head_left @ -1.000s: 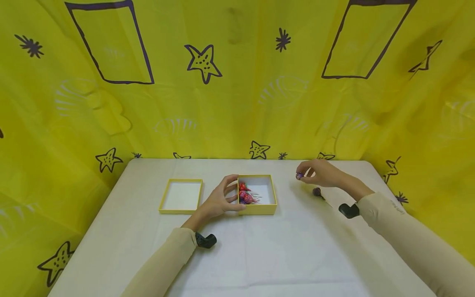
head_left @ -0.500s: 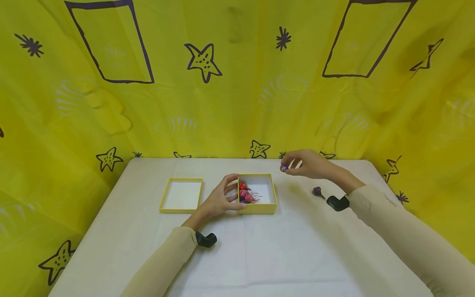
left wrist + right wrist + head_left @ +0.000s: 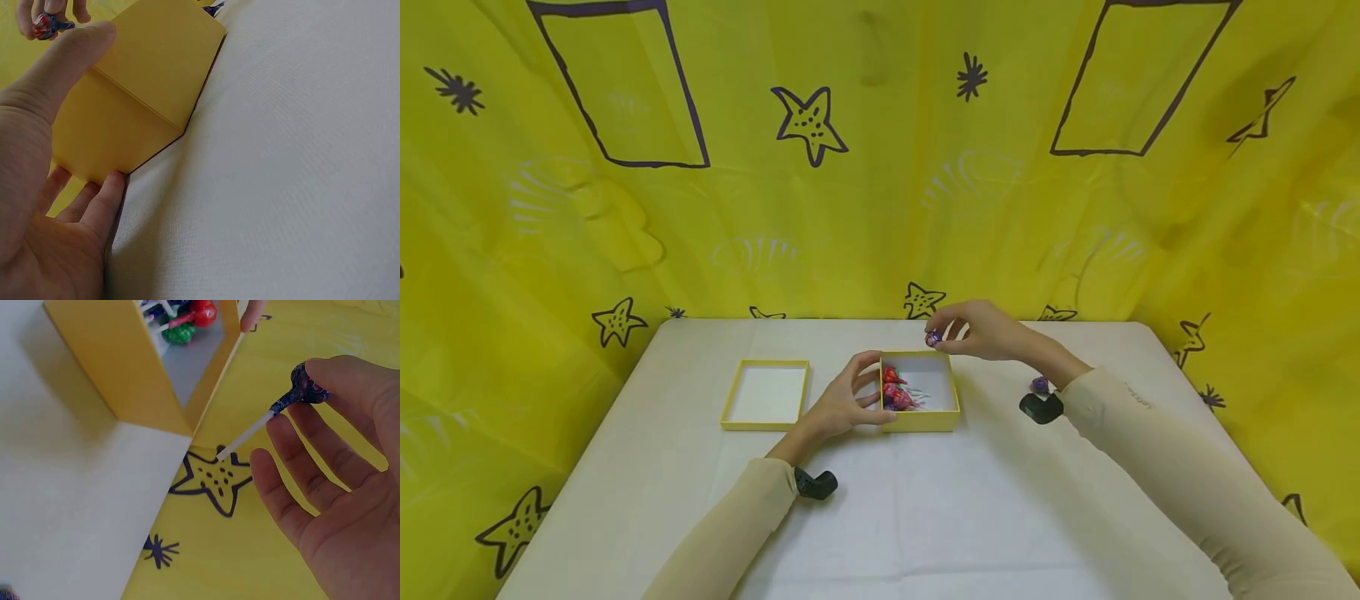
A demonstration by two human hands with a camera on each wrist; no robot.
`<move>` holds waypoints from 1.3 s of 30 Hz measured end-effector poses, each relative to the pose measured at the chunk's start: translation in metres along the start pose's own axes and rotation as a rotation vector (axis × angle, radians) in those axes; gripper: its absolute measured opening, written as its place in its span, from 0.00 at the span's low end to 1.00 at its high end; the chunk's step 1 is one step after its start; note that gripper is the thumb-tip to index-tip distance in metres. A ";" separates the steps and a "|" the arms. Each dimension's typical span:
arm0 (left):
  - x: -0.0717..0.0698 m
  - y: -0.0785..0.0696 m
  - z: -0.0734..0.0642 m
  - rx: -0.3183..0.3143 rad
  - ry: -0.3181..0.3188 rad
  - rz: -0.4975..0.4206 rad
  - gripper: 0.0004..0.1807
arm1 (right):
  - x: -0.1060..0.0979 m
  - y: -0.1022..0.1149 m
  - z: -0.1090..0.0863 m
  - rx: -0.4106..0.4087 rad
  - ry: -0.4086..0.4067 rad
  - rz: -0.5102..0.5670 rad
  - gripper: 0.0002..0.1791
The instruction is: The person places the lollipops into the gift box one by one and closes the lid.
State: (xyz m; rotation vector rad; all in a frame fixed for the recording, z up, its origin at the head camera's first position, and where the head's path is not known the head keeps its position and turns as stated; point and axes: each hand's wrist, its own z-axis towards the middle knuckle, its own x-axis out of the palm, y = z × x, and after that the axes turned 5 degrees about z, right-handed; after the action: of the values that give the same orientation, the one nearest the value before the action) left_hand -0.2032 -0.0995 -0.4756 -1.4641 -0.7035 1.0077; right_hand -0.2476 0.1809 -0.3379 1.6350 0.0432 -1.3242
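Observation:
My right hand pinches a lollipop by its dark blue wrapped head, above the back right rim of a yellow box. The white stick points away from the palm in the right wrist view. My left hand holds the box at its left side, thumb on the front wall and fingers along the left wall. Inside the box, several lollipops with red, pink and green wrappers lie at the left end, sticks pointing right. Another lollipop with a purple wrapper lies on the table, partly hidden behind the right wrist.
A shallow yellow-edged box lid lies inside up on the white table, left of the left hand. Behind the table hangs a yellow curtain with starfish drawings. Black cameras are strapped to both wrists.
My right hand has moved left with its lollipop, from above the table's right part to the box's back right rim. The left hand and box have stayed in place.

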 end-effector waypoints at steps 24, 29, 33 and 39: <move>-0.001 -0.002 0.000 0.002 0.008 0.006 0.55 | 0.054 -0.009 0.024 0.107 0.132 0.059 0.11; -0.001 -0.001 0.000 0.010 0.013 -0.008 0.55 | 0.061 -0.009 0.026 0.109 0.160 0.021 0.11; -0.001 0.000 0.000 0.013 0.011 -0.015 0.56 | 0.065 -0.010 0.027 0.101 0.172 0.007 0.10; -0.001 -0.001 0.000 0.009 0.005 -0.015 0.55 | 0.071 -0.015 0.030 0.095 0.181 -0.014 0.10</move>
State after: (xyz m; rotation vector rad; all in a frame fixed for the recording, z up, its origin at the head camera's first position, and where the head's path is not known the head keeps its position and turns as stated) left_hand -0.2031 -0.0999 -0.4746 -1.4516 -0.7045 0.9942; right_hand -0.2488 0.1310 -0.3984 1.8353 0.1017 -1.2015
